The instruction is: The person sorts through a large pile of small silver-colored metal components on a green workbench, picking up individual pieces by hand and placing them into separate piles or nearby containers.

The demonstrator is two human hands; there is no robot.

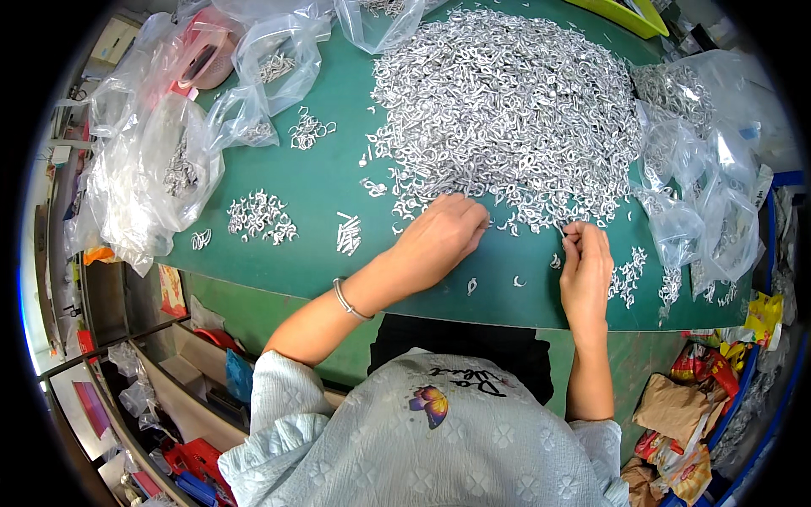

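A large heap of small silvery metal pieces [507, 110], many of them curved or ring-like, covers the middle of the green table [312, 182]. My left hand [443, 239] is at the heap's near edge, fingers curled downward and together; whatever they hold is hidden under the hand. Further right, my right hand [587, 269] touches the same edge with thumb and fingertips pinched, and the bit between them is too small to name. Between the hands and the table's front edge lie a single small oval piece [472, 286] and a curved piece [519, 281].
Sorted piles lie left: curved pieces [260, 216], straight bars [348, 234] and larger rings [311, 130]. Another small pile [627, 277] is right of my right hand. Clear plastic bags [160, 160] crowd the left side, with more bags [705, 194] at right. A yellow-green tray [621, 15] stands at the back.
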